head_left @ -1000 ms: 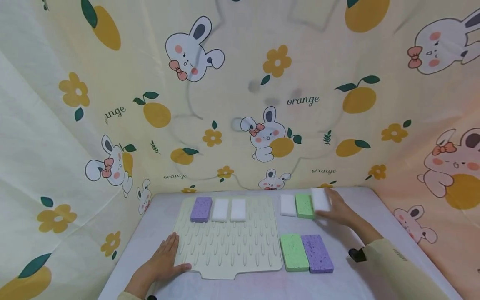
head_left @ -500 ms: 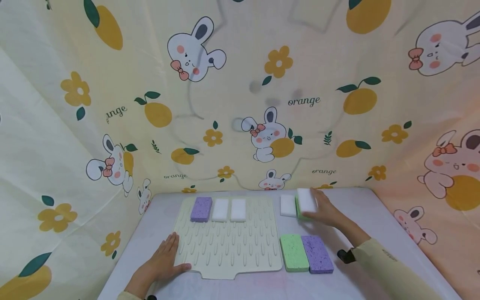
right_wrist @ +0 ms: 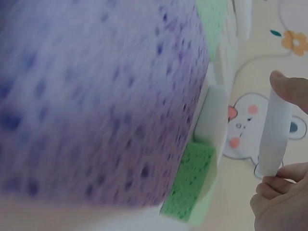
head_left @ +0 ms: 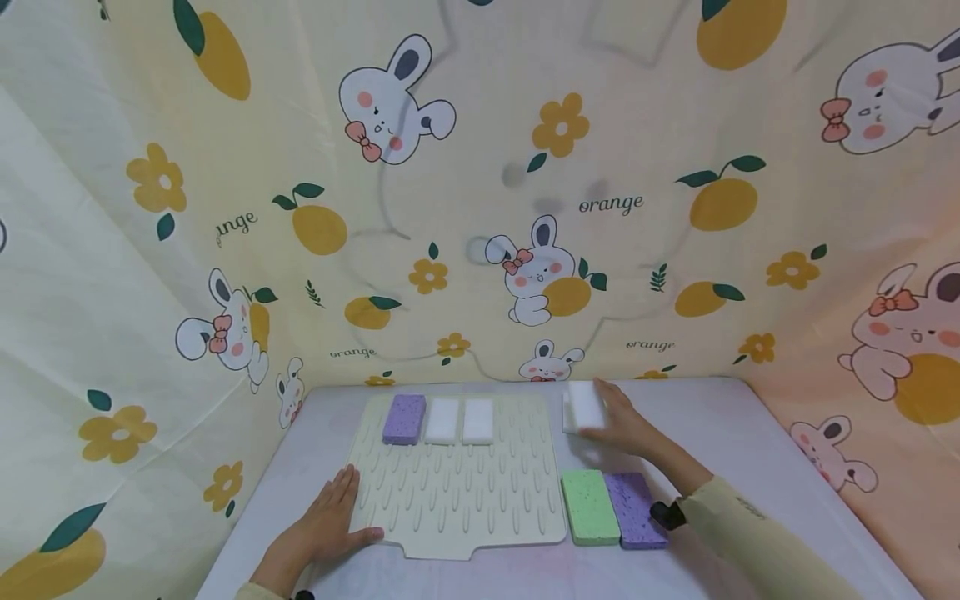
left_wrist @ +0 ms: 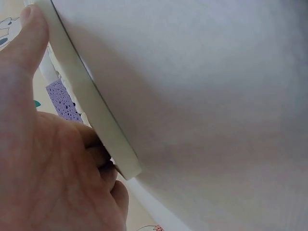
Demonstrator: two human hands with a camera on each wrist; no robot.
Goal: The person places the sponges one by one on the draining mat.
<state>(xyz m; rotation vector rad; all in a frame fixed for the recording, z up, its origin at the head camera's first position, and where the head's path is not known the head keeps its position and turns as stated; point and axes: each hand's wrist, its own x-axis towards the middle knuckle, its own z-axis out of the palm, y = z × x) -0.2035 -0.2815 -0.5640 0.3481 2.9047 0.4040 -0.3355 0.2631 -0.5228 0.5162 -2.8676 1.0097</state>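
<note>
Right hand (head_left: 626,427) fingers pinching white sponge (head_left: 586,404) above surface (head_left: 720,417); left hand (head_left: 326,527) fingers spread, pressing mat (head_left: 457,492).

Backdrop: a pale yellow cloth (head_left: 480,183) hangs in front of me and wraps round both sides, creased in long folds.
Print: white rabbits with pink bows, oranges with green leaves, yellow flowers and the word "orange".
Table: a white tabletop (head_left: 757,433) sits below me, its far edge meeting the cloth.
Light: soft and even, warmer and pinkish on my right side.
</note>
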